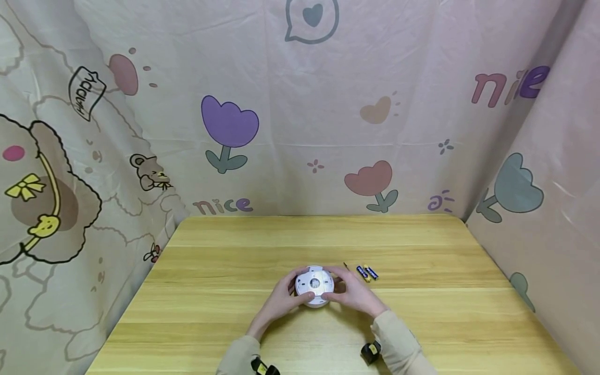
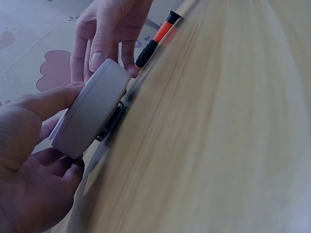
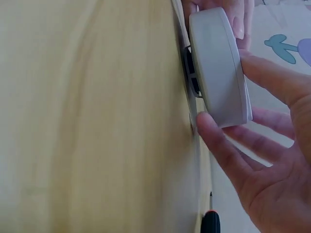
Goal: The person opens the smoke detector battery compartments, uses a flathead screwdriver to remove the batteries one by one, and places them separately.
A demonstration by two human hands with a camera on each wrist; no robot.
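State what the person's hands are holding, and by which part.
Both the left hand and right hand hold the round white device by its outer rim, on opposite sides.

Round device point(image 1: 314, 286) sits on the counter point(image 1: 234, 312), near the middle of its near half. Left hand point(image 1: 279, 302) on the device's left side, right hand point(image 1: 354, 296) on its right side, both touching its rim. Screwdriver point(image 1: 346, 266) lies just right of and behind the device, beside the right hand. Two batteries point(image 1: 367, 273) lie side by side further right, close to the screwdriver. Curtain point(image 1: 300, 114) hangs behind the counter and along both sides.
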